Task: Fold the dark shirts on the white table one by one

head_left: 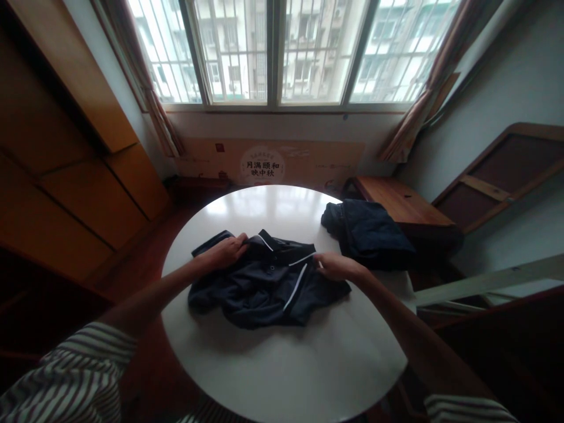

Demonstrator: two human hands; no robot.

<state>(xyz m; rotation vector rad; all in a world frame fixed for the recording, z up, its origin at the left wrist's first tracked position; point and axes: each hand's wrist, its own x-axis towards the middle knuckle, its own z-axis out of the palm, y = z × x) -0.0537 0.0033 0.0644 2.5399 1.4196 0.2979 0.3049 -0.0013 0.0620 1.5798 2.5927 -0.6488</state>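
A dark navy polo shirt [259,288] with thin white trim lies crumpled in the middle of a round white table [282,364]. My left hand [227,251] is closed on the shirt's upper left edge, near the collar. On the shirt's right side, by a white stripe, my right hand [335,266] pinches the fabric. Both forearms reach in from the near edge, with striped sleeves at the bottom corners.
A second dark garment [368,232] lies bunched at the table's far right edge, partly over a wooden bench [403,202]. Wooden cabinets stand at the left, a wide barred window and a printed cardboard panel [268,161] behind, and a wooden frame at the right.
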